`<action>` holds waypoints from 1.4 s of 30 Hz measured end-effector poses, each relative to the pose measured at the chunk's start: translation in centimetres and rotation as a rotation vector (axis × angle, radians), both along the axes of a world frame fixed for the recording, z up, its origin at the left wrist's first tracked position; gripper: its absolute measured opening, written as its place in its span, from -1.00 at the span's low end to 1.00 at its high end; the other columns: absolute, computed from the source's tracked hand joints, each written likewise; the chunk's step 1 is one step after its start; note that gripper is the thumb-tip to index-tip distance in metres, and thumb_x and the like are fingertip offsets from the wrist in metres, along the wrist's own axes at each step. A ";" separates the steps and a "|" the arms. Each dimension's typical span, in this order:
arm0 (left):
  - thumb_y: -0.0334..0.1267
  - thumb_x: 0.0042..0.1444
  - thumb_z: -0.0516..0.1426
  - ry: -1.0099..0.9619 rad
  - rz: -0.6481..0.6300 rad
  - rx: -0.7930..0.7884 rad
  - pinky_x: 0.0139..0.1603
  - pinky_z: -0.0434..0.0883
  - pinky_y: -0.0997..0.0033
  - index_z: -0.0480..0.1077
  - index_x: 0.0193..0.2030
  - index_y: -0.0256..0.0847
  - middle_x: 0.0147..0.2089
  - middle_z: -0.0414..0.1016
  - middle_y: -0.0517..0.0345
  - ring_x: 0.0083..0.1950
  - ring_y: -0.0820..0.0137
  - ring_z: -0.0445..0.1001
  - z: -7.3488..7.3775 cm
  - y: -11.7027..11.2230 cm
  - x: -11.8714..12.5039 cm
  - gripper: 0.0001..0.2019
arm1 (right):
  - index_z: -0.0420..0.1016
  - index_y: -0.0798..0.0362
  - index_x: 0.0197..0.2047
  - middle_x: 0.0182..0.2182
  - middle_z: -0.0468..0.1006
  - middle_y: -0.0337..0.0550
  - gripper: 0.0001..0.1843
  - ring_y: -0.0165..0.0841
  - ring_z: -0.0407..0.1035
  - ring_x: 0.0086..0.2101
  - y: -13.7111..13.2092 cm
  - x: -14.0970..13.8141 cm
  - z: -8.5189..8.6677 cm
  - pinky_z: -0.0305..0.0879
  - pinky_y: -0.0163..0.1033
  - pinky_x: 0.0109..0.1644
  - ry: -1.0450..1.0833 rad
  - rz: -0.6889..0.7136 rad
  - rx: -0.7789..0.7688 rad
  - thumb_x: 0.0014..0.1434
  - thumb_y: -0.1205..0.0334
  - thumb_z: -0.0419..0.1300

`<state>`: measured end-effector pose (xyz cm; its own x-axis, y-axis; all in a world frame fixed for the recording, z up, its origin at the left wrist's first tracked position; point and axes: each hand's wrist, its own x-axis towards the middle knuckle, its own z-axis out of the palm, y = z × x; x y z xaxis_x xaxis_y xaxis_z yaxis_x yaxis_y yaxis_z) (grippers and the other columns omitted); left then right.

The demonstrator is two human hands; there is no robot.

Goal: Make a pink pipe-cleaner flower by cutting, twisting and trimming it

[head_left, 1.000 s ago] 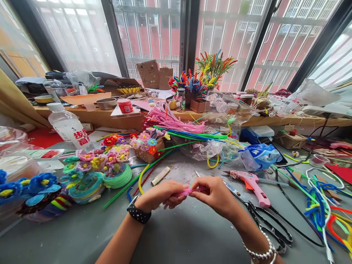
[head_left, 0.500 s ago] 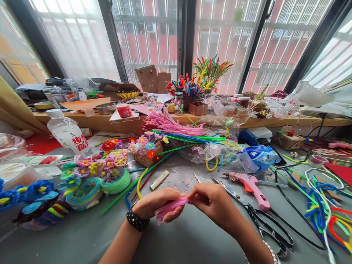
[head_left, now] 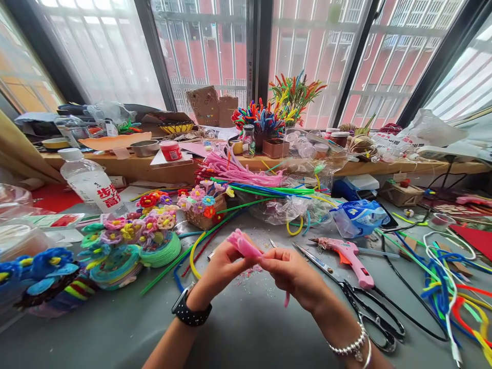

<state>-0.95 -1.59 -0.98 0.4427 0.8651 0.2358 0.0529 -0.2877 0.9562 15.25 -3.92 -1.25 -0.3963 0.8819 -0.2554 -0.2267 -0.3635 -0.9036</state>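
Note:
A pink bundle of pipe cleaners (head_left: 244,245) is held between my two hands over the near middle of the table. My left hand (head_left: 223,266) is closed around the bundle's wider, looped end, which points up and to the left. With thumb and fingers, my right hand (head_left: 294,274) pinches the narrow end. One pink tail hangs below the right hand. Right of that hand lie black-handled scissors (head_left: 337,278) and a pink glue gun (head_left: 351,254). Tiny bits are scattered on the table behind and below the hands.
Fuzzy flower baskets (head_left: 159,251) stand at the left by a water bottle (head_left: 90,179). Beyond the hands lies a pile of pink pipe cleaners (head_left: 242,169). A blue packet (head_left: 359,218) and tangled coloured pipe cleaners (head_left: 442,292) are at the right, with cables among them.
The pink bundle has turned from pointing down-left to pointing up-left, its looped end now above my left hand. My left hand has rolled over, and a pink tail now shows below the right hand.

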 end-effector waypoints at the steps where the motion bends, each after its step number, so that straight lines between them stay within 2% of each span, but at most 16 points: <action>1: -0.15 -0.09 0.16 0.003 0.040 -0.015 -0.43 0.27 0.48 0.37 -0.52 -0.32 -0.47 0.33 0.14 -0.43 0.46 0.30 -0.2 0.0 0.1 -0.77 | 0.31 0.12 -0.52 -0.74 0.04 -0.50 -0.70 -0.63 -0.28 -0.71 0.0 -0.1 0.0 -0.41 -0.35 -0.63 -0.015 -0.007 0.007 -0.20 0.11 0.30; 4: -0.11 -0.10 0.16 0.057 0.175 -0.093 -0.49 0.23 0.50 0.35 -0.56 -0.33 -0.58 0.32 0.18 -0.52 0.49 0.27 -0.6 0.1 0.3 -0.73 | 0.32 0.11 -0.51 -0.73 0.09 -0.47 -0.67 -0.62 -0.23 -0.70 0.1 -0.4 0.0 -0.35 -0.35 -0.63 -0.115 -0.063 0.085 -0.20 0.04 0.29; 7: -0.11 -0.12 0.17 0.060 0.247 -0.170 -0.51 0.20 0.52 0.33 -0.59 -0.33 -0.63 0.30 0.22 -0.55 0.51 0.25 -0.6 0.0 0.6 -0.72 | 0.33 0.12 -0.51 -0.68 0.19 -0.41 -0.64 -0.58 -0.07 -0.66 0.2 -0.7 -0.2 -0.20 -0.38 -0.60 -0.204 -0.141 0.208 -0.19 -0.02 0.27; 10: -0.12 -0.15 0.18 -0.064 0.236 -0.312 -0.54 0.17 0.54 0.28 -0.61 -0.31 -0.66 0.25 0.27 -0.59 0.56 0.21 -0.4 -0.1 1.1 -0.72 | 0.31 0.11 -0.52 -0.63 0.28 -0.35 -0.64 -0.53 0.07 -0.57 0.4 -0.8 -0.6 -0.06 -0.39 -0.51 -0.209 -0.158 0.267 -0.17 -0.01 0.27; 14: -0.16 -0.18 0.20 -0.212 0.179 -0.533 -0.56 0.15 0.57 0.23 -0.59 -0.30 -0.66 0.21 0.32 -0.62 0.60 0.16 -0.6 0.0 1.2 -0.73 | 0.31 0.11 -0.53 -0.59 0.35 -0.31 -0.66 -0.50 0.16 -0.53 0.7 -0.8 -1.0 0.03 -0.38 -0.46 -0.221 -0.133 0.298 -0.16 0.02 0.27; 18: -0.18 -0.19 0.21 -0.239 0.162 -0.603 -0.58 0.13 0.57 0.24 -0.57 -0.31 -0.65 0.21 0.31 -0.64 0.62 0.15 -0.9 0.2 1.1 -0.74 | 0.32 0.11 -0.53 -0.61 0.33 -0.33 -0.67 -0.50 0.16 -0.55 1.0 -0.7 -1.1 0.02 -0.38 -0.49 -0.231 -0.134 0.311 -0.17 0.02 0.27; 21: -0.20 -0.19 0.22 -0.262 0.137 -0.617 -0.60 0.08 0.59 0.30 -0.44 -0.31 -0.63 0.21 0.33 -0.65 0.65 0.11 -0.8 0.2 1.1 -0.76 | 0.32 0.11 -0.53 -0.67 0.24 -0.40 -0.67 -0.59 -0.02 -0.66 1.0 -0.4 -1.0 -0.16 -0.40 -0.61 -0.181 -0.080 0.216 -0.18 0.05 0.29; 24: -0.17 -0.13 0.19 -0.291 0.062 -0.606 -0.58 0.06 0.58 0.32 -0.29 -0.30 -0.61 0.20 0.33 -0.62 0.64 0.11 -0.5 0.1 1.0 -0.71 | 0.29 0.11 -0.53 -0.73 0.06 -0.48 -0.68 -0.63 -0.25 -0.71 0.9 -0.2 -1.0 -0.37 -0.37 -0.64 -0.020 0.041 0.047 -0.16 0.07 0.29; 27: -0.11 -0.13 0.18 -0.260 -0.040 -0.536 -0.54 0.09 0.56 0.32 -0.25 -0.31 -0.59 0.21 0.32 -0.58 0.62 0.13 -0.3 -0.1 0.6 -0.66 | 0.35 0.14 -0.47 -0.74 -0.09 -0.51 -0.71 -0.62 -0.32 -0.70 0.8 -0.1 -1.3 -0.41 -0.38 -0.65 0.144 0.159 -0.050 -0.11 0.09 0.26; 29: -0.16 -0.17 0.22 -0.205 -0.085 -0.479 -0.53 0.09 0.56 0.31 -0.22 -0.29 -0.55 0.24 0.30 -0.55 0.60 0.15 -0.2 -0.2 0.3 -0.63 | 0.39 0.17 -0.43 -0.75 -0.14 -0.52 -0.72 -0.62 -0.34 -0.70 0.7 -0.1 -1.6 -0.42 -0.39 -0.66 0.214 0.203 -0.086 -0.08 0.10 0.26; 32: -0.23 -0.21 0.25 -0.177 -0.152 -0.443 -0.53 0.10 0.57 0.30 -0.28 -0.27 -0.51 0.26 0.30 -0.53 0.61 0.16 0.1 -0.2 0.0 -0.67 | 0.39 0.19 -0.43 -0.75 -0.14 -0.51 -0.75 -0.63 -0.34 -0.70 0.6 -0.1 -2.0 -0.41 -0.42 -0.68 0.288 0.262 -0.123 -0.07 0.15 0.26; 35: -0.21 -0.20 0.24 -0.202 -0.230 -0.417 -0.58 0.07 0.58 0.28 -0.44 -0.29 -0.59 0.22 0.33 -0.60 0.63 0.14 0.1 0.0 -0.2 -0.74 | 0.39 0.21 -0.42 -0.75 -0.13 -0.51 -0.77 -0.64 -0.34 -0.71 0.5 -0.1 -2.1 -0.40 -0.45 -0.70 0.322 0.319 -0.135 -0.05 0.19 0.25; 38: -0.17 -0.24 0.24 -0.204 -0.277 -0.418 -0.65 0.03 0.58 0.22 -0.54 -0.28 -0.64 0.18 0.34 -0.66 0.64 0.12 -0.2 0.1 -0.4 -0.71 | 0.37 0.21 -0.43 -0.75 -0.11 -0.52 -0.77 -0.65 -0.33 -0.72 0.4 -0.3 -2.1 -0.39 -0.47 -0.71 0.360 0.365 -0.160 -0.06 0.21 0.27; 42: -0.17 -0.28 0.26 -0.190 -0.315 -0.467 -0.70 0.01 0.60 0.26 -0.49 -0.29 -0.63 0.25 0.31 -0.69 0.64 0.14 -0.1 0.0 -0.6 -0.70 | 0.31 0.17 -0.47 -0.76 -0.09 -0.51 -0.76 -0.65 -0.31 -0.72 0.5 -0.5 -2.6 -0.37 -0.48 -0.71 0.443 0.462 -0.222 -0.10 0.23 0.29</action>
<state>-1.51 -1.56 -1.10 0.6820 0.7303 -0.0382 -0.1511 0.1919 0.9697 14.75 -3.46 -3.82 -0.8290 0.5421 -0.1376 -0.3351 -0.6784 -0.6538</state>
